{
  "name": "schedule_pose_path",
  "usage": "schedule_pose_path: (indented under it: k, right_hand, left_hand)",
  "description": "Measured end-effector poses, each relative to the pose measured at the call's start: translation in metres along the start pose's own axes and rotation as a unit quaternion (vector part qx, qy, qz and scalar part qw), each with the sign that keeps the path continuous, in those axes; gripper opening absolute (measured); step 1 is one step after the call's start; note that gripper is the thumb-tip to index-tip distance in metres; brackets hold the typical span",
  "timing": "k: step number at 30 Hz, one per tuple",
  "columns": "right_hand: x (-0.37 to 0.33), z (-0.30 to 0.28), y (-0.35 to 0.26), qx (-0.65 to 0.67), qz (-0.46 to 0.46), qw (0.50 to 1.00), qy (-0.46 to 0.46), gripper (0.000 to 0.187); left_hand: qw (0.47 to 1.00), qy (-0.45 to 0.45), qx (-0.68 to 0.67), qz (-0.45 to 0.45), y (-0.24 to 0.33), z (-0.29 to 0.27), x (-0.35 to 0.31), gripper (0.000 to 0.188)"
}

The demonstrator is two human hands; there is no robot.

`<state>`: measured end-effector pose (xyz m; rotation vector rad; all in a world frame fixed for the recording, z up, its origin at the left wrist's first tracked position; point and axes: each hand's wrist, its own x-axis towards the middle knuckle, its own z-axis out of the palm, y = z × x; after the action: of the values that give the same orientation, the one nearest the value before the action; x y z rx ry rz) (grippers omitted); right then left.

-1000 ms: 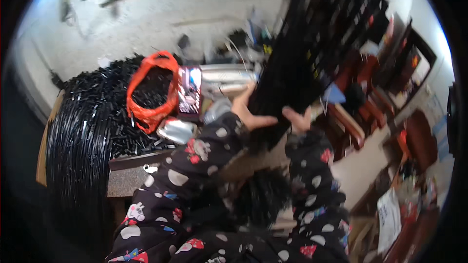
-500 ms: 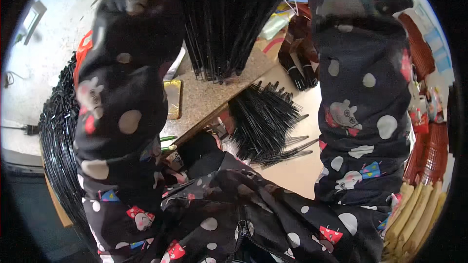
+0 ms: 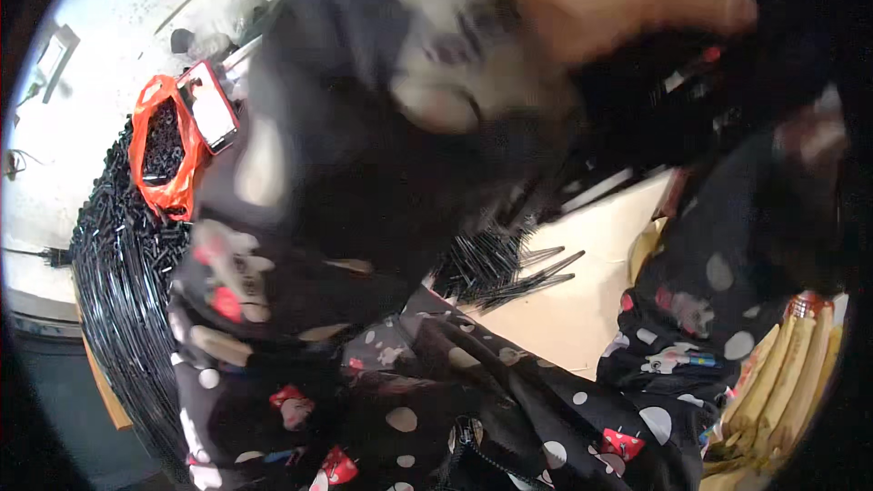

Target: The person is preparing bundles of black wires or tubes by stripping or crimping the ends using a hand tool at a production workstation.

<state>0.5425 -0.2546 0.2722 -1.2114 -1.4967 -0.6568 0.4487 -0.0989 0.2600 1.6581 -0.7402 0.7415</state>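
My left hand (image 3: 627, 0) reaches across the top of the view, smeared by motion, and looks wrapped over a dark bundle of thin black rods (image 3: 655, 109). The bundle now lies slanting toward the right, mostly in shadow. My right sleeve (image 3: 718, 264) rises to the bundle's right side. Its hand is at most a dim blur near the right rim, its fingers hidden. Below the bundle, a loose pile of thin black rods (image 3: 482, 264) with looped ends rests on a pale board (image 3: 555, 327), partly covered by my left sleeve (image 3: 364, 155).
At the left stands a large heap of long black rods (image 3: 114, 264). On it sit an orange plastic bag (image 3: 186, 195) of small black pieces and a red-edged phone (image 3: 211, 109). Beige, sleeve-like long pieces (image 3: 773, 382) lie at the lower right.
The bundle has swung from upright at top centre to a slant at the right. My left arm has crossed rightward with it, uncovering the bag and phone; my right arm has shifted right and lower.
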Motion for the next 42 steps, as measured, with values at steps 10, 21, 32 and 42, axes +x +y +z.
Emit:
schedule_pose_path:
  k: [10, 21, 32, 42]
  right_hand:
    - [-0.211, 0.066, -0.022, 0.097, 0.432, 0.896, 0.015, 0.028]
    - [-0.295, 0.131, -0.013, 0.083, 0.478, 0.874, 0.024, 0.037]
    - [-0.326, 0.157, -0.006, 0.069, 0.502, 0.852, 0.129, 0.033]
    - [-0.311, 0.144, 0.003, 0.006, 0.479, 0.878, 0.004, 0.026]
  left_hand:
    - [0.942, 0.23, 0.015, -0.243, -0.114, 0.09, -0.215, 0.037]
    - [0.905, 0.252, 0.109, -0.325, -0.132, 0.071, -0.293, 0.032]
    - [0.867, 0.262, 0.073, -0.416, -0.147, 0.077, -0.317, 0.03]
    - [0.889, 0.235, 0.099, -0.381, -0.149, 0.066, -0.302, 0.036]
